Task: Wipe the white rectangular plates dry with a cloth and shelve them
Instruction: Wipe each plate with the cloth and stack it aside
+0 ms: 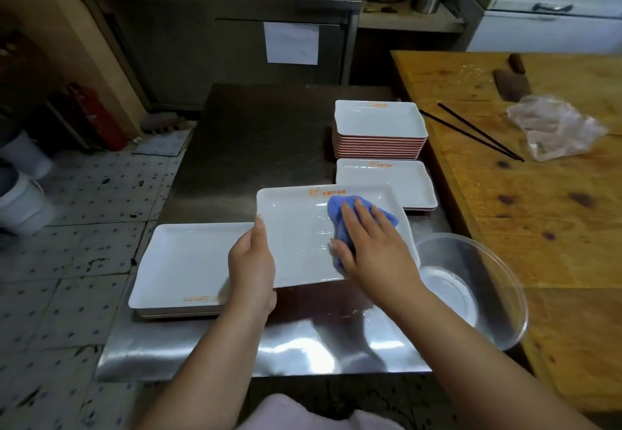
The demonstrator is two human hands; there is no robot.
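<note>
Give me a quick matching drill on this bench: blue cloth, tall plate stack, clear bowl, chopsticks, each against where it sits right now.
Things:
1. blue cloth
2. tall plate stack
3. clear bowl
4. chopsticks

Places:
A. on the wooden table
B. at the steel table's near right edge
C. under the right hand, on the held plate
D. at the far right of the steel table

Pairs: 1-C, 2-D, 3-B, 4-A. The right hand presses the cloth onto the held plate; the left hand grips that plate's left edge.

A tall plate stack (379, 133) stands behind a lower stack (387, 183); perhaps three plates (181, 268) lie left.
</note>
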